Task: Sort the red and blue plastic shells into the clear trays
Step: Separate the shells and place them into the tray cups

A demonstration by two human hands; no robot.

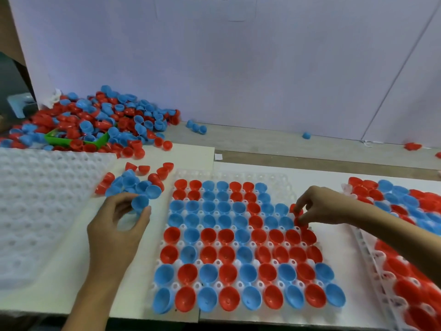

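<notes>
White bench (334,177), tray (281,185) nearly full.
Right hand (319,206) pinches a red shell (297,211): seat it cup-up in the edge pocket; left hand (119,225) grips a blue shell (139,203).

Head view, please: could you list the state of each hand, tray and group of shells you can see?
Left hand: holds a blue shell.
Right hand: pinches a red shell at the middle tray's right edge.
Middle tray: mostly filled, far-right pockets bare.
Left tray: no shells in its pockets.
Right trays: filled with shells.
Loose pile: unsorted, red and blue mixed.
Small heap: loose beside the left hand.
</notes>
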